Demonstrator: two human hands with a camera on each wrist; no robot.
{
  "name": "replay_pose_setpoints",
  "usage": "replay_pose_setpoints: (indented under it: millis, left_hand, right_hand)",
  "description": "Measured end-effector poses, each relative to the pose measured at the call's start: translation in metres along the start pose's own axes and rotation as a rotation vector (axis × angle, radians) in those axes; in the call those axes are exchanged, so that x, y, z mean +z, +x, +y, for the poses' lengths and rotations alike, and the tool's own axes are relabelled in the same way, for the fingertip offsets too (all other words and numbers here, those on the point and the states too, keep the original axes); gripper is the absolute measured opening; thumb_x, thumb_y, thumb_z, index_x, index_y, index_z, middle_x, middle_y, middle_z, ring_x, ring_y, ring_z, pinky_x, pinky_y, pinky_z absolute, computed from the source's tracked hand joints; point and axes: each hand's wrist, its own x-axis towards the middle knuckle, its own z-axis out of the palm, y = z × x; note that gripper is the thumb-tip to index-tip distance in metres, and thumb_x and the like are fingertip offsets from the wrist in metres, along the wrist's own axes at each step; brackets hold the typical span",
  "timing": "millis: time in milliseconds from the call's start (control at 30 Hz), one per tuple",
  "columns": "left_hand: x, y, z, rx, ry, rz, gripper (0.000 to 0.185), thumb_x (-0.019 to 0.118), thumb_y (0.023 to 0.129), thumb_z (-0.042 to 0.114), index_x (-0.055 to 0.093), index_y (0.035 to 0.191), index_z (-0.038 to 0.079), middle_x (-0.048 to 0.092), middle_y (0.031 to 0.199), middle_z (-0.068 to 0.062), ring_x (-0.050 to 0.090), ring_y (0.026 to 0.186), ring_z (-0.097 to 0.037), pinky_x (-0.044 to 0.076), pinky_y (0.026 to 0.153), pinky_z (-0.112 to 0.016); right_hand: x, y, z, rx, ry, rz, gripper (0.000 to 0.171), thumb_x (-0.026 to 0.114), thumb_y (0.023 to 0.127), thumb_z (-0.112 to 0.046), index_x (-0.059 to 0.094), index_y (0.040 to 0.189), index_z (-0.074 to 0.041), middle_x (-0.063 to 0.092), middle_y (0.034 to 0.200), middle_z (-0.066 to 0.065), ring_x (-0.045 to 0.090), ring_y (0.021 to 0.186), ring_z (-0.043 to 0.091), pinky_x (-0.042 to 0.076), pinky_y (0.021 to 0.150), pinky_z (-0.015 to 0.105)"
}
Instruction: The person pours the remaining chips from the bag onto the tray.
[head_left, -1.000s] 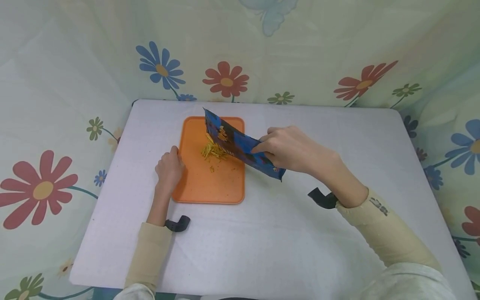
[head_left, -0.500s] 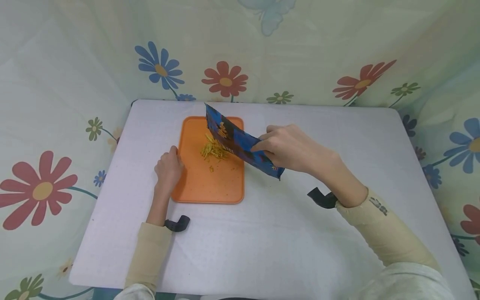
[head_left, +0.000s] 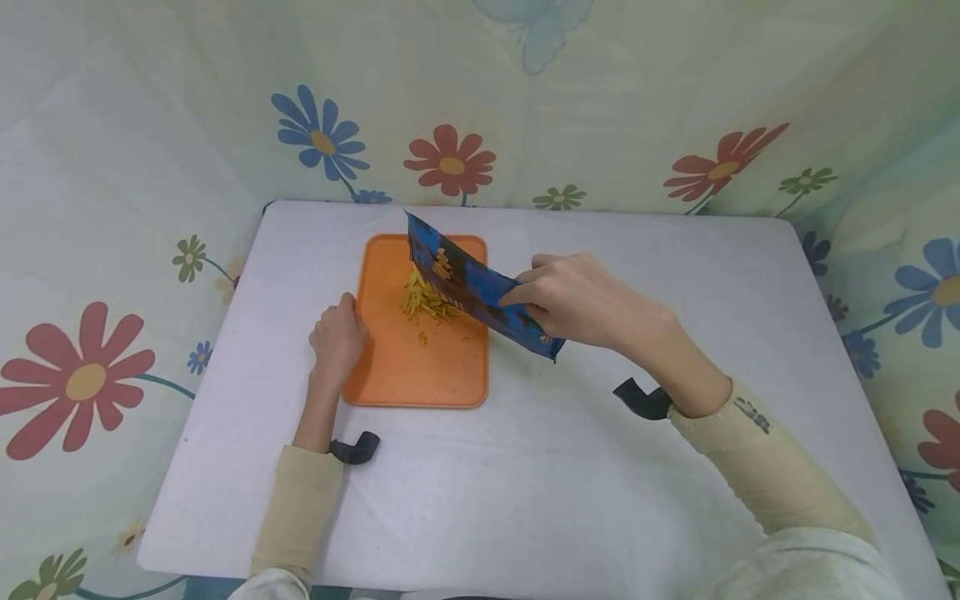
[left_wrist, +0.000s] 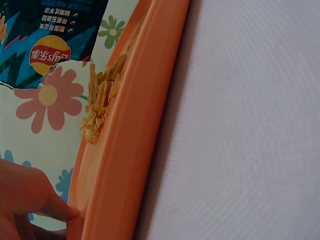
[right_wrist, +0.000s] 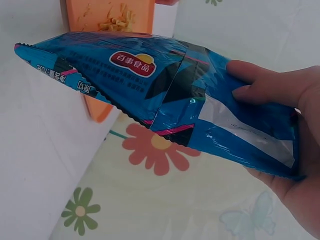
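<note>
My right hand (head_left: 581,300) grips a blue Lay's snack bag (head_left: 480,287) by its side and bottom part. The bag is tilted, its far left end over an orange tray (head_left: 416,371). Beneath that end, a small heap of yellow stick-shaped chips (head_left: 423,302) lies on the tray, with crumbs nearer me. The bag hides part of the heap. With my left hand (head_left: 339,337) I hold the tray's left edge; in the left wrist view the hand's fingers (left_wrist: 55,207) pinch the rim. In the right wrist view the bag (right_wrist: 135,85) fills the middle.
A white-covered table (head_left: 600,492) carries the tray left of centre. Behind it and at the sides hangs a flower-printed curtain (head_left: 600,108). Black straps (head_left: 356,448) stick out from both wrists.
The bag's far end rose a little, then dipped again. My right hand and the bag have shifted very slightly left. My left hand and the tray stay put.
</note>
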Motion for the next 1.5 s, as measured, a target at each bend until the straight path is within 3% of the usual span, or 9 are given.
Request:
replay_pose_setpoints:
  millis: [767, 1333, 1500]
  left_hand:
    - [0.0022, 0.0013, -0.003, -0.012, -0.008, 0.0, 0.019, 0.05, 0.103, 0.005, 0.06, 0.116, -0.004, 0.062, 0.083, -0.023, 0.057, 0.066, -0.033, 0.041, 0.053, -0.04]
    - [0.0006, 0.0023, -0.0033, -0.016, -0.02, -0.025, 0.016, 0.05, 0.104, 0.007, 0.059, 0.112, -0.003, 0.06, 0.08, -0.019, 0.053, 0.064, -0.029, 0.038, 0.054, -0.036]
    - [0.0003, 0.0021, -0.0033, -0.012, -0.025, -0.025, 0.017, 0.05, 0.104, 0.006, 0.059, 0.113, -0.004, 0.06, 0.08, -0.019, 0.052, 0.064, -0.028, 0.038, 0.054, -0.036]
  right_hand:
    - [-0.0075, 0.0042, -0.0014, -0.014, -0.014, 0.008, 0.02, 0.072, 0.091, -0.002, 0.081, 0.106, -0.011, 0.076, 0.083, 0.002, 0.05, 0.071, 0.019, 0.042, 0.051, 0.025]
    - [-0.0069, 0.0045, -0.0003, -0.043, -0.015, 0.059, 0.02, 0.074, 0.091, -0.003, 0.081, 0.107, -0.011, 0.074, 0.082, 0.002, 0.049, 0.071, 0.019, 0.041, 0.051, 0.026]
    - [-0.0063, 0.0035, -0.0005, -0.024, -0.006, 0.035, 0.019, 0.074, 0.091, -0.004, 0.081, 0.107, -0.011, 0.075, 0.083, 0.001, 0.049, 0.072, 0.019, 0.042, 0.05, 0.026]
